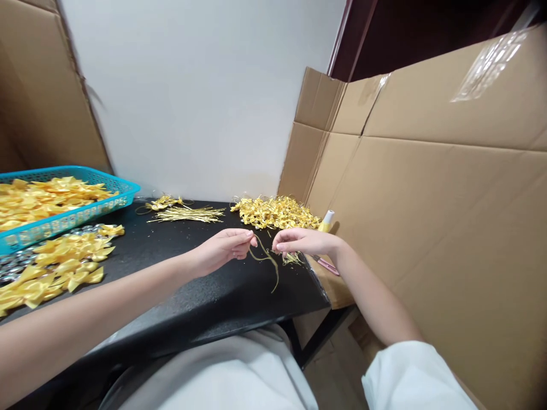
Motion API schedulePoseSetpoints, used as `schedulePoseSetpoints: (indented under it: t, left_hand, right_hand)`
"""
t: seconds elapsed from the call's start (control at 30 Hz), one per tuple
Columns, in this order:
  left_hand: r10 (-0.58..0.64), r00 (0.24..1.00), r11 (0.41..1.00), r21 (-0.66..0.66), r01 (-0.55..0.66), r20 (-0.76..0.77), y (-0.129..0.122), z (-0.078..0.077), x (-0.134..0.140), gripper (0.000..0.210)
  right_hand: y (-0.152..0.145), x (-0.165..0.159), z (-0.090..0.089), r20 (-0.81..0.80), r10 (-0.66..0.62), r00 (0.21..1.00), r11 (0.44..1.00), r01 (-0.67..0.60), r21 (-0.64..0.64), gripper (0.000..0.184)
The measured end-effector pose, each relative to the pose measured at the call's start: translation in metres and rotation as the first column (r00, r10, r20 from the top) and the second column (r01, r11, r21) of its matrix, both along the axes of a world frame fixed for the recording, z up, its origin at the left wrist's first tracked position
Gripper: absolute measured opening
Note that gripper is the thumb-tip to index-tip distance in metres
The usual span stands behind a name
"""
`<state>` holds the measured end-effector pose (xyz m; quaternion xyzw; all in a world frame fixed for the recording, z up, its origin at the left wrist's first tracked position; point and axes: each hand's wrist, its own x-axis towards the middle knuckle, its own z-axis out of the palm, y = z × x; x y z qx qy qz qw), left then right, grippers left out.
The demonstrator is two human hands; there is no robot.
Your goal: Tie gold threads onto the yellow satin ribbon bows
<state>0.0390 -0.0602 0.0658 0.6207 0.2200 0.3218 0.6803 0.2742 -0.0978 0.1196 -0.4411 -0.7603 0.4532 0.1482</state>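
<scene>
The left hand [233, 245] is pinching a thin cord [268, 258], dangling just to its right, likely light and limp, best held near the top; I cannot tell whether the right hand [302, 240] is grasping anything.

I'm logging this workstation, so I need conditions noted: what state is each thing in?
Left hand: closed, pinching the cord.
Right hand: curled; whether it grips anything is unclear.
Cord: bent, one end hanging free.
Blue basket: uncovered, piled with yellow bows.
Gold strands: bunched, lying flat.
Gold pieces: loosely heaped.
Pink-handled tool: lying down, partly hidden; open or shut unclear.
Cardboard panel: standing upright.
</scene>
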Motion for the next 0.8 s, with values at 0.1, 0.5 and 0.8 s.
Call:
schedulePoseSetpoints:
  t: [0.1, 0.5, 0.8]
  left_hand:
    - [-0.035, 0.991, 0.996, 0.077, 0.045, -0.127, 0.003, 0.009, -0.011, 0.034]
    - [0.069, 0.913, 0.965, 0.259, 0.041, -0.402, 0.031, 0.023, -0.064, 0.034]
    - [0.094, 0.920, 0.973, 0.229, -0.005, -0.380, 0.035, 0.018, -0.072, 0.035]
  right_hand:
    - [0.006, -0.019, -0.007, -0.061, -0.099, 0.993, 0.991, 0.104, 0.082, 0.026]
    - [0.039, -0.093, -0.046, -0.369, -0.001, 0.929, 0.993, 0.043, 0.106, 0.025]
    - [0.042, -0.102, -0.052, -0.621, -0.216, 0.754, 0.903, -0.088, -0.421, 0.023]
